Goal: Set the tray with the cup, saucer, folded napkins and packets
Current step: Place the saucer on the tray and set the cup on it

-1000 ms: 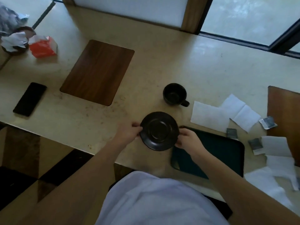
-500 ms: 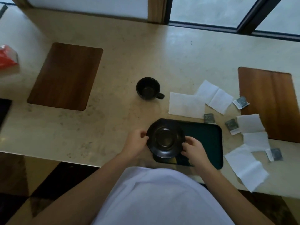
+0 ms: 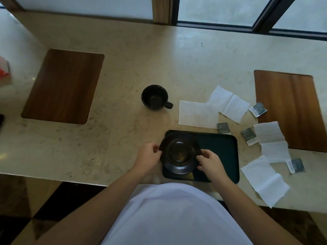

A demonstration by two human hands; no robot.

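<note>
Both hands grip one black saucer (image 3: 179, 152) by its rim over the left end of the tray (image 3: 221, 152) — left hand (image 3: 147, 156) pinching the left edge, right hand (image 3: 209, 162) curled on the right. Whether the saucer touches the tray is hard to tell. Five napkins (image 3: 197, 114) and four packets (image 3: 223, 128) lie on the counter (image 3: 123, 131) to the right, one cup (image 3: 155, 97) beyond — empty, upright.

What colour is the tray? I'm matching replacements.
The tray is dark teal-green, almost black, best seen in the head view beside the black saucer.
</note>
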